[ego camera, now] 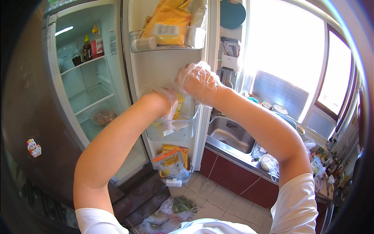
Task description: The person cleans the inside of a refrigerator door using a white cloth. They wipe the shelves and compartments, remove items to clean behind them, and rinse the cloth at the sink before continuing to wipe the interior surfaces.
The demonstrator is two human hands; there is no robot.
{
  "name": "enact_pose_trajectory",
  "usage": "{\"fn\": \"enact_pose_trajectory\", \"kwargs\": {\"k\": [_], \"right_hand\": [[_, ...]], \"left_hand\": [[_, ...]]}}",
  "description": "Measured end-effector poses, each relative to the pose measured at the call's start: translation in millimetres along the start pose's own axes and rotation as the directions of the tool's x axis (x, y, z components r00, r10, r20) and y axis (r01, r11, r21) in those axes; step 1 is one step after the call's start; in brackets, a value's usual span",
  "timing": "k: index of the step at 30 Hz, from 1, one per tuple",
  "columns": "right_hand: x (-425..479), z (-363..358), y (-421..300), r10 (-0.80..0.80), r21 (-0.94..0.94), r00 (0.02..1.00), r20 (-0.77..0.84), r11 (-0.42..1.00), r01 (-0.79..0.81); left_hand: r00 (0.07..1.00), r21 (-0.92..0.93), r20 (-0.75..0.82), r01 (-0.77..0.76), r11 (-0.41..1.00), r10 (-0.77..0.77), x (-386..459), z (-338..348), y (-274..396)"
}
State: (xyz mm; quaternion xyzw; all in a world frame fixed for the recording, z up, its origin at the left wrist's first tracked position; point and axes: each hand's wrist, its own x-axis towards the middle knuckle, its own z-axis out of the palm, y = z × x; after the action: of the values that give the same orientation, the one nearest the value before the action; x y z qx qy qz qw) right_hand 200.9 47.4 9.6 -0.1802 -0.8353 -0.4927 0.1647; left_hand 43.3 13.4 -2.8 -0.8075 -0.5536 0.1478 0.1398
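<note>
Both hands wear clear plastic gloves in front of the open refrigerator door's inner side point(155, 64). My right hand point(198, 79) is raised with curled fingers below the top door bin point(168, 48); whether it holds anything does not show. My left hand point(169, 101) reaches down at the middle door bin point(172, 130), its fingers mostly hidden by the wrist and glove. A yellow packet point(179, 106) stands in that bin beside it. The top bin carries a large orange-yellow bag point(168, 22) and a lying jar point(144, 43). Packets point(172, 163) fill the bottom bin.
Left, the open fridge compartment has glass shelves point(93, 103), sauce bottles point(96, 44) and a bagged item point(103, 117). A steel sink point(230, 134) is at right, with bowls point(280, 109) and plastic bags by it. Bagged greens point(182, 204) lie on the tiled floor point(222, 201).
</note>
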Motion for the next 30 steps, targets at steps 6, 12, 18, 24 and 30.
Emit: {"fn": "enact_pose_trajectory", "kwargs": {"k": [6, 12, 18, 24, 30], "right_hand": [[-14, -11, -7, -0.115, 0.539, 0.979, 0.168, 0.843, 0.006], [-8, -29, -2, 0.076, 0.447, 0.958, 0.276, 0.872, -0.198], [-37, -10, -5, 0.293, 0.644, 0.954, 0.06, 0.719, -0.261], [-42, -3, -7, 0.183, 0.66, 0.978, 0.102, 0.723, -0.204], [-6, -12, -4, -0.225, 0.64, 0.888, 0.4, 0.762, -0.096]], "left_hand": [[0.964, -0.16, -0.248, -0.142, 0.977, 0.099, 23, 47, -35], [0.997, 0.133, 0.071, 0.019, 0.991, -0.029, 8, -2, 2], [0.968, 0.38, 0.237, -0.012, 0.925, -0.084, 2, -21, 24], [0.998, 0.322, 0.009, 0.063, 0.945, -0.069, 17, 14, 7], [0.961, 0.146, -0.272, -0.012, 0.989, 0.051, 7, 35, -14]]}}
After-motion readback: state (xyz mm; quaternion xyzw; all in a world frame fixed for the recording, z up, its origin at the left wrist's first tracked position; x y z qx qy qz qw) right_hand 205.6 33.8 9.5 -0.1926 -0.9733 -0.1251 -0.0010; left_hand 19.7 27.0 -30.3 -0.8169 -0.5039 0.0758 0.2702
